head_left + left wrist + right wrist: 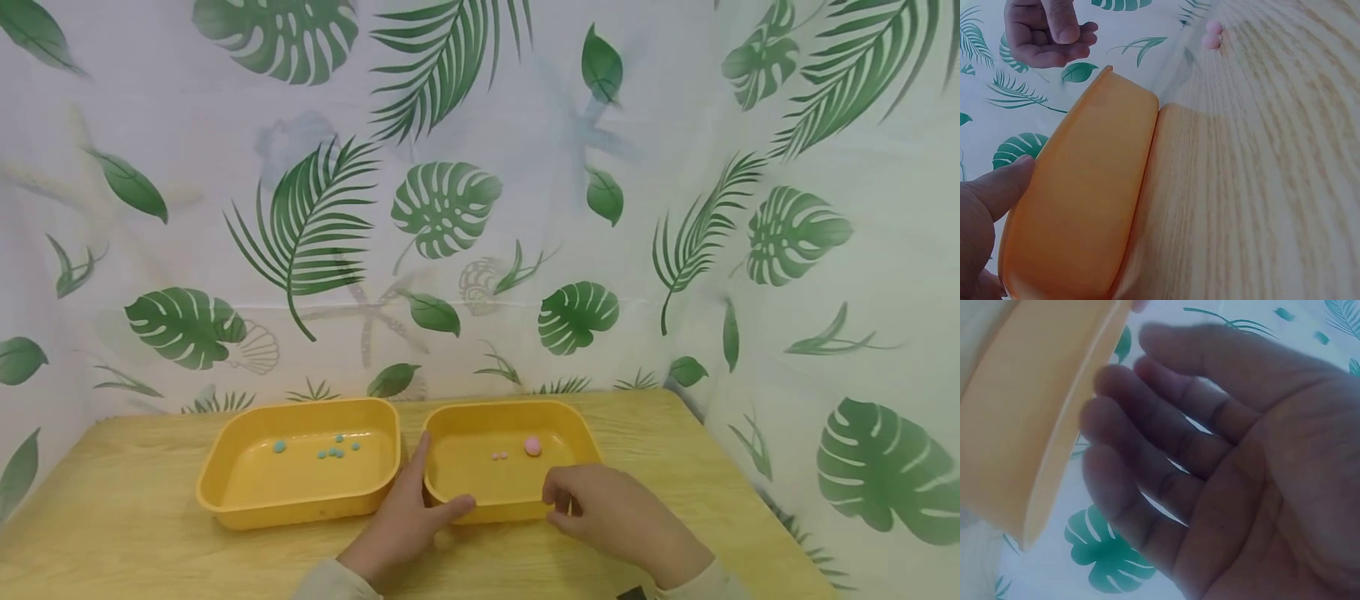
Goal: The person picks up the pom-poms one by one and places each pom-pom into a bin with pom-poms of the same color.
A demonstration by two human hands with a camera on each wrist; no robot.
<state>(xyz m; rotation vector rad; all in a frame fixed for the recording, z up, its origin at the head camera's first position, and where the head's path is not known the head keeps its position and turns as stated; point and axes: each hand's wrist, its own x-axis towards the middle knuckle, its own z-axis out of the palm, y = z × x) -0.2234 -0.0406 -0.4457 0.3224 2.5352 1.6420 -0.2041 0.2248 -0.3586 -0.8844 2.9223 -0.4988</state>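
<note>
My left hand [401, 518] spreads at the near left corner of the right yellow tray [517, 508]. Its thumb touches the front rim; its straight fingers lie along the left wall. Inside that tray are a larger pink ball [532, 446] and two tiny pink balls [495, 456]. My right hand [611, 508] hovers by the tray's front right edge, fingers loosely curled. The right wrist view shows the right palm [1229, 487] with nothing visible in it. Two pink balls [1212, 37] appear on the table in the left wrist view; I cannot see them in the head view.
A second yellow tray [300, 512] stands close to the left, with one larger blue-green ball [280, 447] and several small ones [333, 452] in it. Both trays rest on a wood-grain table [112, 517]. A leaf-patterned cloth [495, 350] hangs behind and at the right.
</note>
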